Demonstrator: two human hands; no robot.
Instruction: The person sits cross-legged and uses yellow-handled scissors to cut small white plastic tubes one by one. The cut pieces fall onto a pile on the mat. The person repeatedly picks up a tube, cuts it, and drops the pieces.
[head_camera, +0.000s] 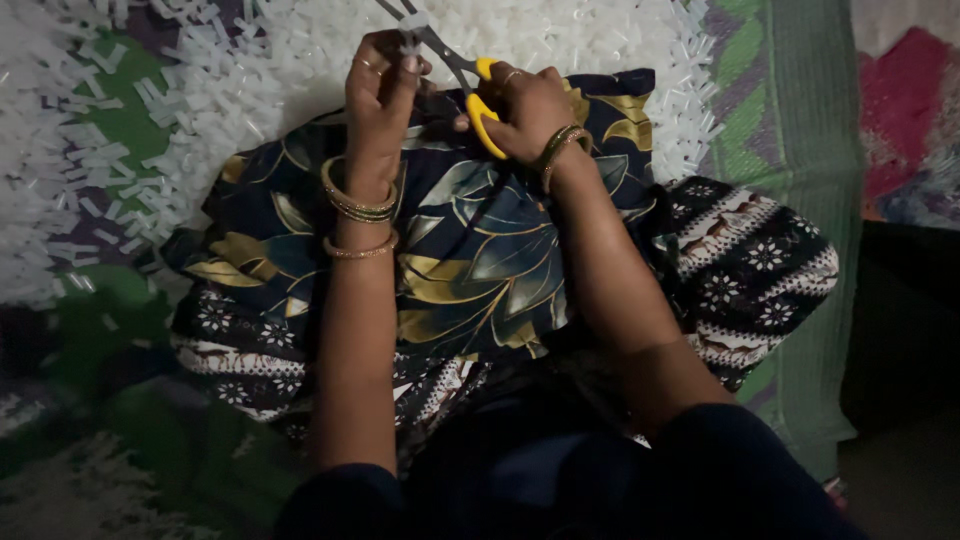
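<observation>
My right hand grips yellow-handled scissors, whose metal blades point up and left toward the top edge. Just left of it, my left hand pinches a small white plastic piece at the blades. Both wrists wear gold bangles. The hands hover over my lap, which is covered by dark cloth with a gold leaf print. Whether the blades are apart or together is hard to tell.
A thick heap of small white cut plastic pieces spreads over the green mat ahead and to the left. Patterned black-and-white fabric covers my right knee. A pink and red cloth lies at far right.
</observation>
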